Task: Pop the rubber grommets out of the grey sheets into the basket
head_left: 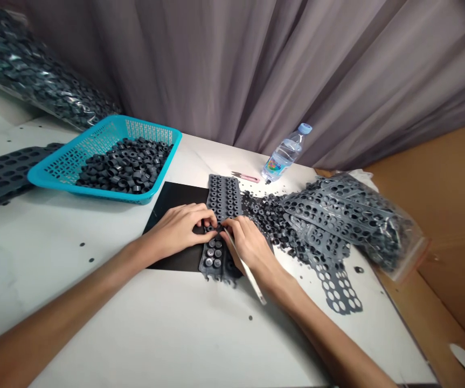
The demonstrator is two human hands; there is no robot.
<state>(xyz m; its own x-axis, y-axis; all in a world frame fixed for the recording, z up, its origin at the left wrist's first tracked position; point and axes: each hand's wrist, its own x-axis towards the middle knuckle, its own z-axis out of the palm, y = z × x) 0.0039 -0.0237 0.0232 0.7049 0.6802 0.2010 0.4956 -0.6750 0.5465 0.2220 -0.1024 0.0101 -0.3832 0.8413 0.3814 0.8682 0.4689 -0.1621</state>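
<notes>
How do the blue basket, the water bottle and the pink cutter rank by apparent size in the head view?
1. blue basket
2. water bottle
3. pink cutter
The gaps are clear.

From my remote seat I saw a turquoise basket (64, 161) of black rings (125, 164) on the table's (155, 334) far left. A water bottle (285, 153) sat near the curtain (256, 64), a pink cutter (246, 176) just beside it.
</notes>
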